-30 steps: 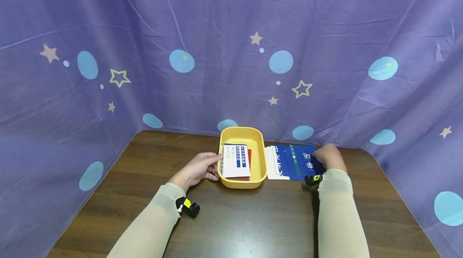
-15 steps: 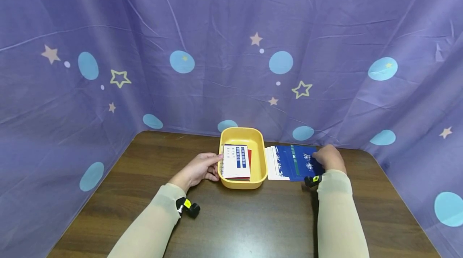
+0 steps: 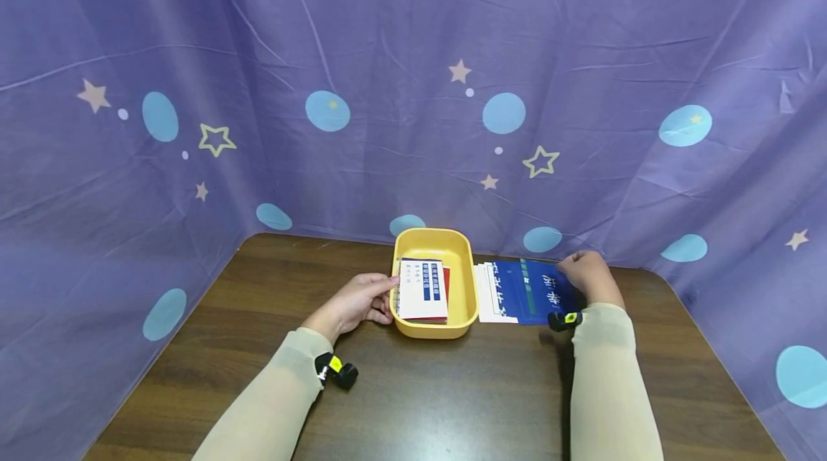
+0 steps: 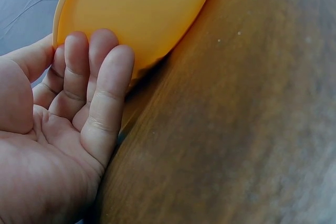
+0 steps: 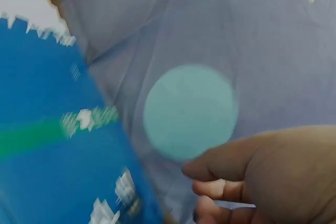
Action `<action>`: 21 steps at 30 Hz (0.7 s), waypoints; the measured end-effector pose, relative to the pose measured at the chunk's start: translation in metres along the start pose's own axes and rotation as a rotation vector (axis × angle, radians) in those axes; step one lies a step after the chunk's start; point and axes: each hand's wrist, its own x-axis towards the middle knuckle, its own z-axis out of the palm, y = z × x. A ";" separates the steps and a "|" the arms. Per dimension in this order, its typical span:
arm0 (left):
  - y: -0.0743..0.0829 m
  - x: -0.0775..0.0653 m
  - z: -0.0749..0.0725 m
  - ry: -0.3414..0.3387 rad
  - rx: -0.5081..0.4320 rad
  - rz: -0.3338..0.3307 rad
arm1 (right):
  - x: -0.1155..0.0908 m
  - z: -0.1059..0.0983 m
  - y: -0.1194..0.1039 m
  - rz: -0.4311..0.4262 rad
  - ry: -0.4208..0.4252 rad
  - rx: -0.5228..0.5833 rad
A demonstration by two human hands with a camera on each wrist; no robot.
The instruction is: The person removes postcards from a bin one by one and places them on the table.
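My left hand point(image 3: 357, 303) grips the left rim of a yellow plastic tray point(image 3: 461, 289), thumb over the edge and fingers against the outer wall point(image 4: 113, 19). A white card with blue print point(image 3: 416, 292) lies inside, over a red one point(image 3: 446, 276). Right of the tray, an overlapping row of blue cards point(image 3: 510, 292) with white and green print lies beside white cards point(image 3: 486, 306). My right hand point(image 3: 589, 278) hovers near the row's far right corner. In the right wrist view its loosely bent fingers point(image 5: 220, 163) hold nothing and stand apart from the cards.
A brown wooden table point(image 3: 439, 396) lies under everything. Behind it hangs a purple curtain point(image 3: 400, 87) with stars and dots, close to the far edge. A strapped black camera sits on each wrist, the left camera point(image 3: 336, 370) included.
My right hand has risen slightly off the blue cards, toward the back right. The left hand and the tray have stayed in place.
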 end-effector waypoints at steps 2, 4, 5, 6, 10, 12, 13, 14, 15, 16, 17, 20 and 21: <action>-0.001 0.000 0.000 0.001 -0.006 0.000 | -0.001 -0.002 -0.007 -0.029 -0.018 0.033; -0.001 0.000 -0.001 0.003 -0.007 0.001 | -0.004 -0.003 -0.017 -0.052 -0.039 0.079; -0.001 0.000 -0.001 0.004 -0.007 0.002 | -0.005 -0.004 -0.022 -0.062 -0.046 0.103; -0.001 0.000 -0.001 0.006 -0.007 0.003 | -0.007 -0.005 -0.028 -0.079 -0.050 0.118; -0.001 -0.001 -0.001 0.003 -0.003 0.003 | -0.012 -0.007 -0.048 -0.106 -0.066 0.196; 0.000 -0.001 0.000 0.000 0.001 0.003 | -0.015 -0.008 -0.057 -0.120 -0.076 0.197; 0.000 -0.001 0.000 -0.001 0.001 0.000 | -0.016 -0.008 -0.062 -0.123 -0.082 0.196; 0.001 -0.001 0.000 -0.002 0.001 -0.001 | -0.018 -0.008 -0.067 -0.134 -0.083 0.176; 0.001 -0.001 0.001 0.000 0.000 -0.004 | -0.019 -0.008 -0.071 -0.145 -0.084 0.155; 0.001 -0.001 0.001 0.000 0.002 -0.004 | -0.021 -0.007 -0.076 -0.154 -0.090 0.139; 0.002 -0.001 0.001 0.000 0.004 -0.005 | -0.022 -0.006 -0.080 -0.162 -0.092 0.113; 0.001 -0.001 0.000 0.004 0.001 -0.008 | -0.026 0.000 -0.092 -0.188 -0.096 0.074; 0.001 0.000 0.000 0.005 0.000 -0.009 | -0.027 0.002 -0.095 -0.196 -0.101 0.073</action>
